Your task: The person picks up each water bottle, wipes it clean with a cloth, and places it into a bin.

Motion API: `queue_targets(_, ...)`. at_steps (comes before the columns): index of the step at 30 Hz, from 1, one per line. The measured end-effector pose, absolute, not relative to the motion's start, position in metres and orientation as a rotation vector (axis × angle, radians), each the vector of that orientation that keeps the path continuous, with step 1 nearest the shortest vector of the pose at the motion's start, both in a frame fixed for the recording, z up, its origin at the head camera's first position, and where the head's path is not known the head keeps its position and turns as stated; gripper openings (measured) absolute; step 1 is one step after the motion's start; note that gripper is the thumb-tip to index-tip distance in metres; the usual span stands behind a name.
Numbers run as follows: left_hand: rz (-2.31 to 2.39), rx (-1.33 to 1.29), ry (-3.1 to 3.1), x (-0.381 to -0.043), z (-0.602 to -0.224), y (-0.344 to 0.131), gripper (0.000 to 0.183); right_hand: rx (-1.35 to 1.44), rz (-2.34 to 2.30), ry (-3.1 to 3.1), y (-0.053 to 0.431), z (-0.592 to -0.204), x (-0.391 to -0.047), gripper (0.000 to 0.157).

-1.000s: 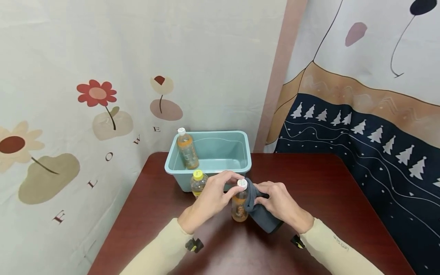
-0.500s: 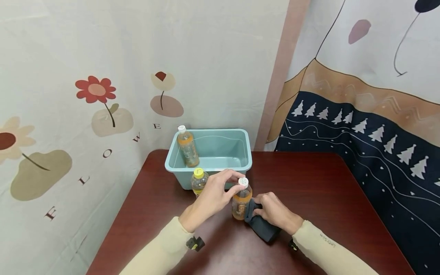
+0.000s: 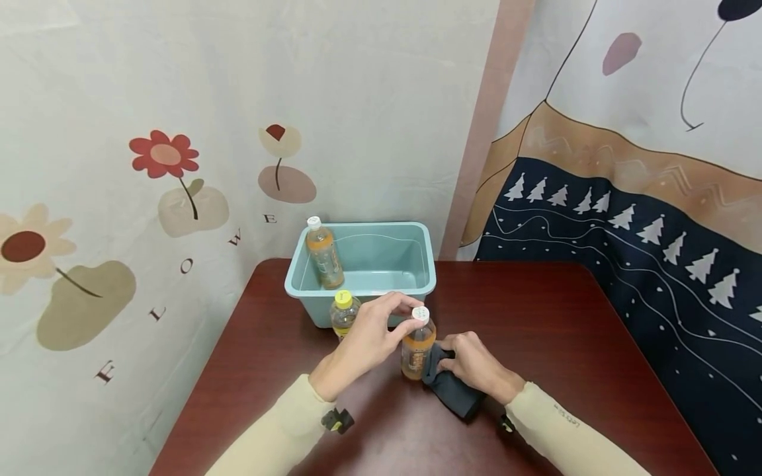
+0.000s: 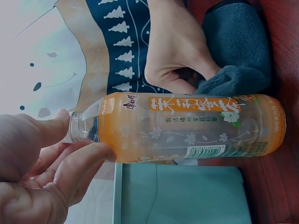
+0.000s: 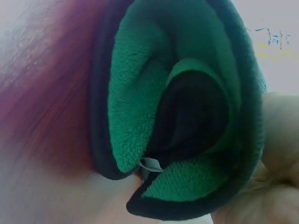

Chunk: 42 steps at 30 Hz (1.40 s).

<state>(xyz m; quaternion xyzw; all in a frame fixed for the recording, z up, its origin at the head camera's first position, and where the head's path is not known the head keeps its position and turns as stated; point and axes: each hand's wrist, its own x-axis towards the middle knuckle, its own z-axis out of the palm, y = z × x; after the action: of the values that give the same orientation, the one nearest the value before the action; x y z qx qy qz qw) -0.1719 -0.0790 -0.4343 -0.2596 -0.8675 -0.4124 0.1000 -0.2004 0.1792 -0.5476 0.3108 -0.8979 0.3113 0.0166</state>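
Observation:
My left hand (image 3: pixel 372 334) pinches the neck of a clear plastic drink bottle (image 3: pixel 417 350) just under its white cap. The bottle stands upright on the table, and its orange label with white lettering faces the left wrist view. A folded dark grey cloth (image 3: pixel 455 393) is gripped in my right hand (image 3: pixel 476 363), bunched against the bottle's lower right side. In the left wrist view that cloth (image 4: pixel 238 46) looks fuzzy, with its bunched end at the bottle's lower side. Its folds and dark edging fill much of the right wrist view, where the right fingers are mostly hidden.
A light blue plastic tub (image 3: pixel 360 297) stands at the back of the dark red table (image 3: pixel 524 311). Inside it leans a white-capped bottle (image 3: pixel 325 258). A yellow-capped bottle (image 3: pixel 343 314) stands before the tub, partly behind my left hand. Printed curtains (image 3: pixel 381 112) hang behind the table.
My right hand and the cloth have moved down along the bottle, from near its cap to its lower side. The left hand keeps its hold at the neck.

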Motion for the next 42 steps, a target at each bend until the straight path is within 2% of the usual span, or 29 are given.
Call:
queue_targets(6, -1.230, -0.779, -2.557, -0.173, -0.435, -0.078, 0.022, 0.942, 0.998, -2.735, 0.181, -0.533, -0.198, 0.040)
queue_targets(15, -1.228, -0.795, -2.538, -0.175, -0.431, -0.078, 0.023, 0.915, 1.055, -2.699, 0.185, -0.490, -0.197, 0.038)
queue_targets(25, -1.198, -0.783, -2.557, -0.176, -0.429, -0.079, 0.025, 0.930, 1.113, -2.630, 0.183, -0.450, -0.195, 0.047)
queue_targets(42, -1.189, -0.814, -2.532, -0.175, -0.431, -0.080, 0.026, 0.958, 1.025, -2.624, 0.174, -0.439, -0.190, 0.046)
